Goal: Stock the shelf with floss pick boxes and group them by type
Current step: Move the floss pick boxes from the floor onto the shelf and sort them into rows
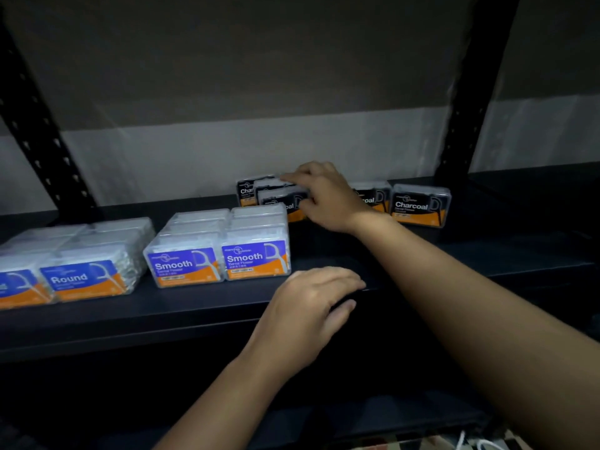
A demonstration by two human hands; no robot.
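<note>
we grip charcoal box [281, 198] in right hand [328, 198], grouping step; left hand [308, 306] relaxed, holding nothing, over shelf [194, 306] edge. next: seat it flush beside other charcoal boxes [420, 206].

Charcoal boxes [420, 206]: four visible. Smooth fronts [255, 259]: two. Round fronts [82, 279]: two.

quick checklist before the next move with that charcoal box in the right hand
1. Grip: right hand holds the charcoal box by top and front: ok.
2. Right group: other charcoal boxes stand beside it at the shelf's back: ok.
3. Types kept apart: smooth boxes and round boxes sit in separate blocks: ok.
4. Held box set flat: it sits against another charcoal box behind it: cannot tell.
5. Left hand rests open at the shelf edge, holding nothing: ok.
</note>
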